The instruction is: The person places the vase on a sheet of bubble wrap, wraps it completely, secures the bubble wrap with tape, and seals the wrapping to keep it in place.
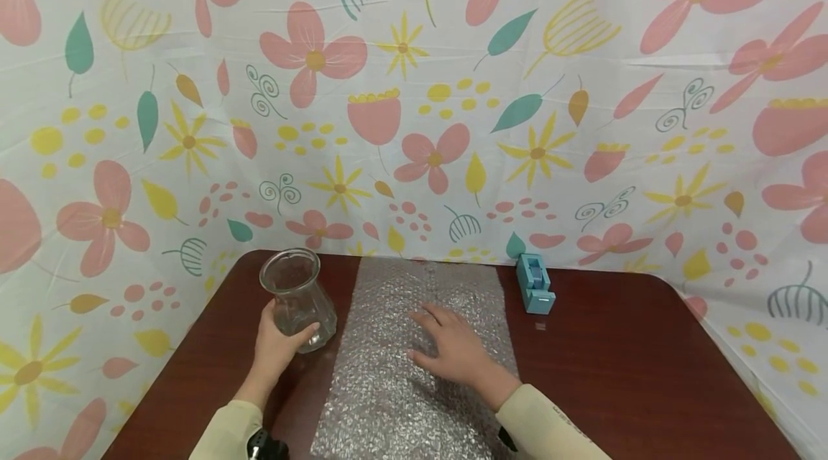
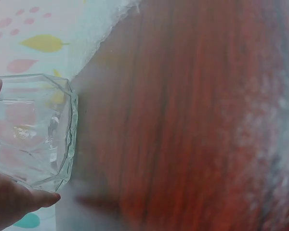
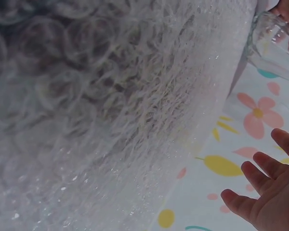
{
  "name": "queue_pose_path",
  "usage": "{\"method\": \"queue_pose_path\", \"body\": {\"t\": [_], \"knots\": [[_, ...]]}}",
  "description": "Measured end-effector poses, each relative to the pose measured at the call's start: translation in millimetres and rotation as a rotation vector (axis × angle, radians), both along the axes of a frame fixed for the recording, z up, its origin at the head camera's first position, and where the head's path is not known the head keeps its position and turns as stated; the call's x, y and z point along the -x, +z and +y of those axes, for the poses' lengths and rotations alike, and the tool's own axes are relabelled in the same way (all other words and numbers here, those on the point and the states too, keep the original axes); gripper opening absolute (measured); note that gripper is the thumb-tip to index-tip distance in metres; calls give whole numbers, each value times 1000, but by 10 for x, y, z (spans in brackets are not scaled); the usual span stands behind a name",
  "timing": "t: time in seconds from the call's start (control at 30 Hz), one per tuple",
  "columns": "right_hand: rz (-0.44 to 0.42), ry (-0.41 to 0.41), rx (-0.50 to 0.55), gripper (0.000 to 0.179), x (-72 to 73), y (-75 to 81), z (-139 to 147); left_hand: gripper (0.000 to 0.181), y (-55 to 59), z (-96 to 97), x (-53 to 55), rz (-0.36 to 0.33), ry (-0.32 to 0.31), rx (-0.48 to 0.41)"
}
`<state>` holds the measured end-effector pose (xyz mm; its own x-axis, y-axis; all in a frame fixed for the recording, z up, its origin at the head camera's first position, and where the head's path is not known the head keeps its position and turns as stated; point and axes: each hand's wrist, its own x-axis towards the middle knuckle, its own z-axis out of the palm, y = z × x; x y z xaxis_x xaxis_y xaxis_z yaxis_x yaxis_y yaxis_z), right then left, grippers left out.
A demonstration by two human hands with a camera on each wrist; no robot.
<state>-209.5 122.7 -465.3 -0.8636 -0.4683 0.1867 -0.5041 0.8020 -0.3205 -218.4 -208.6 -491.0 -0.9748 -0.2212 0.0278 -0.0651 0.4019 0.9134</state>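
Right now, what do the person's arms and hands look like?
The left hand and right hand wear no gloves. The left sleeve and right sleeve are pale yellow; the right one has small dark marks, too tiny to read. A black thing shows at each wrist.

A person's left hand is holding a curved grip while the right hand is hovering, its fingers spread.

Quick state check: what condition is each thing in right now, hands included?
Glass jar: unlidded, mouth up, unwrapped.
Bubble wrap: spread out on the table.
Blue tape dispenser: standing, not held; tape too small to judge.
Left hand: gripping the jar.
Right hand: fingers spread over the wrap, holding nothing.
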Motion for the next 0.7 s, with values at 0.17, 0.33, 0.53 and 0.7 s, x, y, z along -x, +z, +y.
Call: {"method": "queue_pose_path", "body": {"t": [0.17, 0.33, 0.53, 0.7], "knots": [[6, 2, 8, 65, -8, 13, 24, 101, 27, -5, -6, -21, -2, 20], [17, -13, 3, 64, -11, 37, 47, 100, 28, -2, -6, -9, -3, 49], [14, -32, -5, 61, -12, 60, 78, 99, 14, 8, -20, -6, -4, 72], [-17, -47, 20, 61, -30, 89, 101, 95, 20, 20, -46, 58, 2, 104]]}}
